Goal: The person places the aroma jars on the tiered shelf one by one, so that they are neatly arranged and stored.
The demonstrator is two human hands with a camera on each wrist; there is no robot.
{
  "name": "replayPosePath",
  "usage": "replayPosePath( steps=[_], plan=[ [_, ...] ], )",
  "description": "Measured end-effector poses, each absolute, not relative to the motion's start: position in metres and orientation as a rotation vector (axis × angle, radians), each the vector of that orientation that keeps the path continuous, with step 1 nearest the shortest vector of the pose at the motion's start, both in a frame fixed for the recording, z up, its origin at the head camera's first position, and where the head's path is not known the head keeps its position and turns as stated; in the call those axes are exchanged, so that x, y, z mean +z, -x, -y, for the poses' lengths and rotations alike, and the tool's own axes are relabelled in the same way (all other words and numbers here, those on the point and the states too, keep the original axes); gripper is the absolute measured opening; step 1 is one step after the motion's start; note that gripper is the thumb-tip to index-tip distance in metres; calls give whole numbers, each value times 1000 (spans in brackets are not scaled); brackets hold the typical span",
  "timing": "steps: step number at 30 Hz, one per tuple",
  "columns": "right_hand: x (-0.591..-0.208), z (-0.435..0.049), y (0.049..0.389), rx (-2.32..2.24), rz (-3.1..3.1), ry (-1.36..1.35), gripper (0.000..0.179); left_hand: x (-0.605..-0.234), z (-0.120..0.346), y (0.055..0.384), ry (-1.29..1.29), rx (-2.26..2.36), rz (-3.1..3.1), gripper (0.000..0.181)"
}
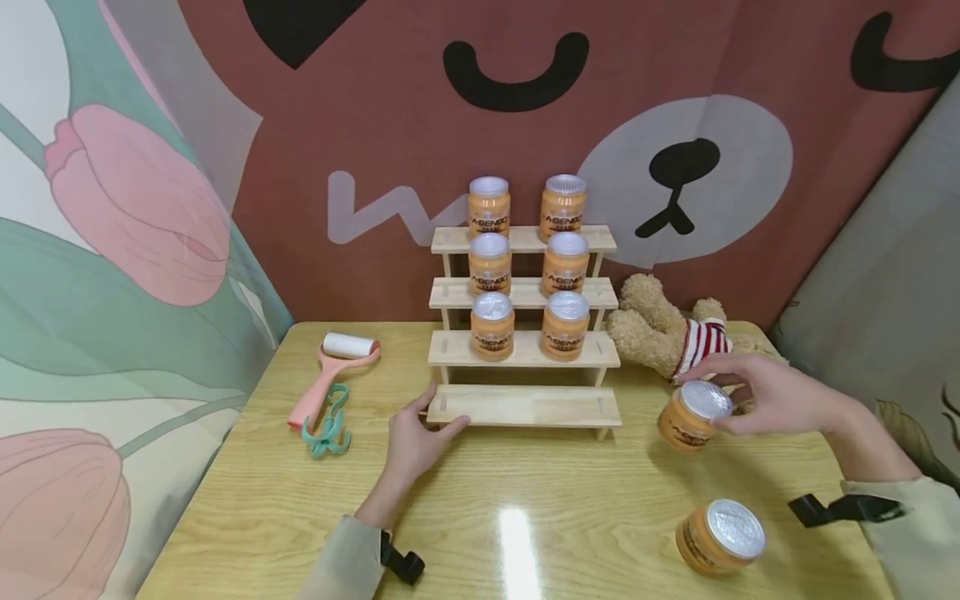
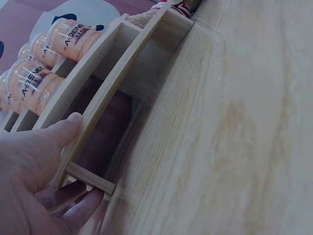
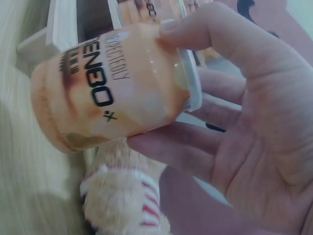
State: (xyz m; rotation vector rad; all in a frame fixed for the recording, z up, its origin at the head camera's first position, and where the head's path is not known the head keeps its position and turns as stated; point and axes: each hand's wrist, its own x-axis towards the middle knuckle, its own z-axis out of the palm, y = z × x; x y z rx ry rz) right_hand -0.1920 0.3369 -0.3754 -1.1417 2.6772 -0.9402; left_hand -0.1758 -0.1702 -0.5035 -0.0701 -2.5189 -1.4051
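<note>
My right hand [image 1: 791, 393] holds an orange jar [image 1: 692, 417] with a clear lid above the right part of the table, its thumb and fingers around the upper part. In the right wrist view that jar [image 3: 107, 88] shows its printed label. My left hand [image 1: 417, 437] grips the left end of the lowest step of a wooden tiered display rack [image 1: 525, 406], with the thumb at the front edge and fingers at the end support [image 2: 90, 177]. Matching jars [image 1: 492, 329] stand in pairs on the upper three steps. The lowest step is bare. Another jar [image 1: 722, 537] stands on the table near the front right.
A teddy bear [image 1: 652, 333] in a striped shirt lies right of the rack. On the table's left are a pink lint roller [image 1: 330, 375] and a teal hook [image 1: 327, 429]. A printed curtain [image 1: 360, 275] hangs behind the wooden table [image 1: 600, 500].
</note>
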Motion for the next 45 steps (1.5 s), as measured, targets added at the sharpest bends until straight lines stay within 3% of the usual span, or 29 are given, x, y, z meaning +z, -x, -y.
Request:
replayPosePath(
  steps=[8, 21, 45],
  plan=[
    [-360, -297, 205, -900, -2779, 1271, 60, -503, 170, 176, 67, -1416, 2517, 88],
    [-348, -228, 210, -1002, -2836, 1251, 51, -505, 171, 176, 77, -1426, 2512, 88],
    [-363, -113, 227, -994, -2801, 1407, 40, -506, 171, 178, 79, -1417, 2498, 88]
  ],
)
